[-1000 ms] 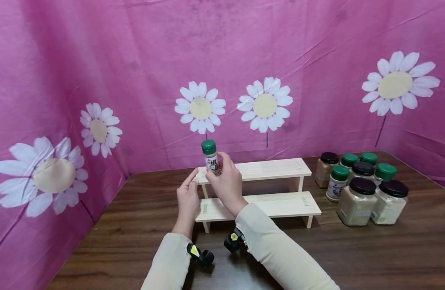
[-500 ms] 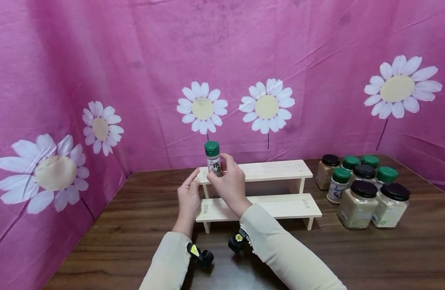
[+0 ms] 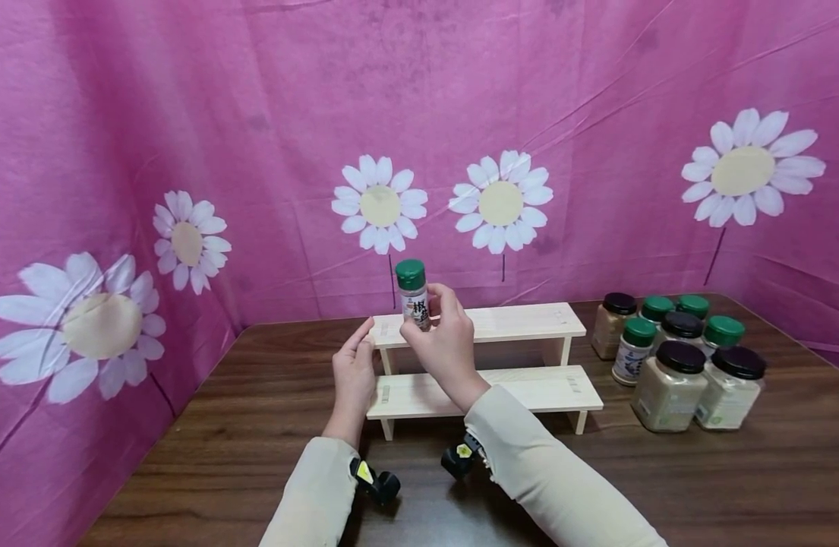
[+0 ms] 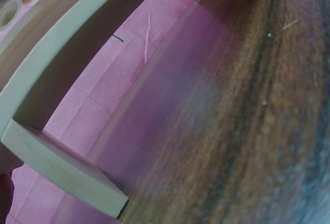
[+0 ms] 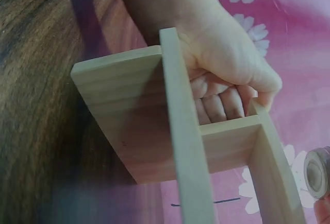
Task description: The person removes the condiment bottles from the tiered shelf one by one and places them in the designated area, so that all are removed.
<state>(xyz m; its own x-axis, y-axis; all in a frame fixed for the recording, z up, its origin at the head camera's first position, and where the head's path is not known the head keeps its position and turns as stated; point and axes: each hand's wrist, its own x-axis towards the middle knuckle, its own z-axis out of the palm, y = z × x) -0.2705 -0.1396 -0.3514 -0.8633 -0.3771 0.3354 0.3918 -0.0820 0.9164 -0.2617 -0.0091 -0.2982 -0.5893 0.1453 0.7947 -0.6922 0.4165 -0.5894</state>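
My right hand pinches a green-capped seasoning shaker upright, over the left part of the upper step of a two-tier wooden rack. The shaker's round base shows in the right wrist view, clear of the step. At the rack's left end is my left hand. In the right wrist view, that left hand holds the rack's end, thumb at the upper step and fingers curled by the side support. The left wrist view mostly shows the rack's edge and leg.
Right of the rack stand several jars and shakers: black-lidded square jars in front, a green-capped shaker nearest the rack, more behind. Everything rests on a dark wooden table. A pink cloth with daisies hangs behind.
My right hand has moved slightly to the right with the shaker, still above the upper step. The left hand stays at the rack's left end.
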